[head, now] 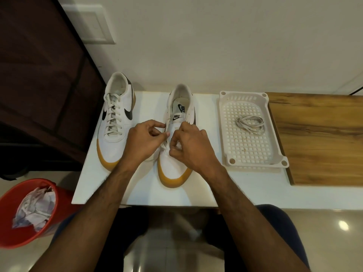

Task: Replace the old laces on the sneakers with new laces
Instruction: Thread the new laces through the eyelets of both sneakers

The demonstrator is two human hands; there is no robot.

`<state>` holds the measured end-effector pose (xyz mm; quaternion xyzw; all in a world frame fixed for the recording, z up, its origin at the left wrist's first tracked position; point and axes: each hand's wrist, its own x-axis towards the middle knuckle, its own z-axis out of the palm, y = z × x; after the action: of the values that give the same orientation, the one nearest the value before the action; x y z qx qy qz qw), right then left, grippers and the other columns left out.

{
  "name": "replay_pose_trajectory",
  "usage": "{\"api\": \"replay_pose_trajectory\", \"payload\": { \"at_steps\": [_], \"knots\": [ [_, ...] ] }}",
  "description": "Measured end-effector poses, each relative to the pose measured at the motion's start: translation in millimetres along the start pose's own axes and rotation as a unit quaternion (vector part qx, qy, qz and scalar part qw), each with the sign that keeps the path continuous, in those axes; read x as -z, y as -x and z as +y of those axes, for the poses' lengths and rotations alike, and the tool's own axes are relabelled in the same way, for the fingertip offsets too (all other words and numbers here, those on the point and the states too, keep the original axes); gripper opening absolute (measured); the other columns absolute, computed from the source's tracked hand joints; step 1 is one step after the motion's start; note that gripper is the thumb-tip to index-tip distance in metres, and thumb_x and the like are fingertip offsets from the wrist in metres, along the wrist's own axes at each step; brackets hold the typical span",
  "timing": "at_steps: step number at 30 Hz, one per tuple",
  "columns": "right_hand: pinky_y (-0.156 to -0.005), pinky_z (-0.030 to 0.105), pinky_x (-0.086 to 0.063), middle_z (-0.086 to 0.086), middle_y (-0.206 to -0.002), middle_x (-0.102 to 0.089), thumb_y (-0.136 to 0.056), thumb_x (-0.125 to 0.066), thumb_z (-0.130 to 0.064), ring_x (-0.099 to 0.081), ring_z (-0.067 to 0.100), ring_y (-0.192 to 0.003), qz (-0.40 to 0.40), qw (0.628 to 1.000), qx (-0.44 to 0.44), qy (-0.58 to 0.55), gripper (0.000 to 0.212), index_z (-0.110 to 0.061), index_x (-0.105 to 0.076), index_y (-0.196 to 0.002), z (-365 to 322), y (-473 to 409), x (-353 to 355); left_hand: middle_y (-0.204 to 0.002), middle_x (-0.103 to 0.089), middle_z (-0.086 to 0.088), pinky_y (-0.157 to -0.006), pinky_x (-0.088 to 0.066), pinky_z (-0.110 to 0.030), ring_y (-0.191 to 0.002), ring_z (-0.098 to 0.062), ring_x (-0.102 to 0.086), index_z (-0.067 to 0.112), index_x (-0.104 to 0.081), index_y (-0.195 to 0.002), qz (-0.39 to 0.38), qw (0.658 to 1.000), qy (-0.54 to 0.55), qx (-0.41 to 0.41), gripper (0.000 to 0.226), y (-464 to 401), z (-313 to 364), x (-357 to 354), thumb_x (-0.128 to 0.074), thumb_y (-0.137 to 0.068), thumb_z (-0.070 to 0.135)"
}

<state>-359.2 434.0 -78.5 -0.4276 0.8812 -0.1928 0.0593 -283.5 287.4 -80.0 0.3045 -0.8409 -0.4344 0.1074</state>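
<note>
Sneaker (177, 154) eyelets hidden behind both hands, red bin (29, 213) cut off at left edge

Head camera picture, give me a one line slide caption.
Both hands thread a lace into the right sneaker; another lace waits in the basket.

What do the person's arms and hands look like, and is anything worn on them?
Both forearms are bare up to the bottom edge of the picture, with no sleeves showing. The left hand and right hand wear no gloves, and no ring, watch or wristband shows from this side. Fine hair shows along both forearms. Dark blue trousers show at the knees.
</note>
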Motion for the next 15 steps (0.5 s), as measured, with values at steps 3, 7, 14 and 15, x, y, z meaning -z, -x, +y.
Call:
{"api": "replay_pose_trajectory", "payload": {
  "at_steps": [3,7,14,15],
  "knots": [
    [-0.081,0.04,-0.041,0.002,-0.103,-0.052,-0.09,-0.06,-0.034,-0.051,0.023,-0.095,0.011,0.998,0.012,0.053,0.021,-0.016,-0.067,-0.1,0.3,-0.1,-6.6,-0.077,-0.074,0.01,-0.068,-0.045,-0.005,-0.075,0.006,-0.067,0.027,-0.074,-0.107,-0.001,1.0,-0.004,-0.006,0.024,0.1,-0.6,0.6,-0.08,-0.084,0.033],
    [-0.066,0.037,-0.03,0.006,-0.09,-0.051,-0.087,-0.044,-0.031,-0.043,0.021,-0.077,0.049,0.988,0.014,0.143,0.027,-0.011,-0.062,-0.087,2.9,-0.2,-8.2,-0.08,-0.075,0.011,-0.081,-0.052,-0.022,-0.082,-0.001,-0.069,0.028,-0.073,-0.109,-0.007,1.0,-0.018,-0.011,0.026,-0.6,-1.9,-1.8,-0.079,-0.085,0.035],
    [-0.066,0.039,-0.034,0.005,-0.087,-0.049,-0.084,-0.055,-0.031,-0.045,0.025,-0.078,0.084,0.982,-0.03,0.164,0.021,-0.011,-0.058,-0.083,21.9,3.7,6.3,-0.08,-0.073,0.014,-0.088,-0.052,-0.029,-0.086,-0.002,-0.067,0.029,-0.072,-0.111,-0.014,0.999,-0.036,-0.01,0.027,-2.3,-1.2,-2.3,-0.076,-0.085,0.033],
    [-0.07,0.041,-0.037,0.004,-0.091,-0.049,-0.087,-0.056,-0.032,-0.047,0.024,-0.083,0.078,0.987,-0.045,0.136,0.021,-0.012,-0.06,-0.088,24.3,4.8,6.7,-0.08,-0.073,0.014,-0.087,-0.052,-0.029,-0.085,-0.002,-0.067,0.03,-0.072,-0.111,-0.016,0.999,-0.033,-0.009,0.027,-2.2,-1.1,-2.5,-0.076,-0.085,0.033]
  ]
}}
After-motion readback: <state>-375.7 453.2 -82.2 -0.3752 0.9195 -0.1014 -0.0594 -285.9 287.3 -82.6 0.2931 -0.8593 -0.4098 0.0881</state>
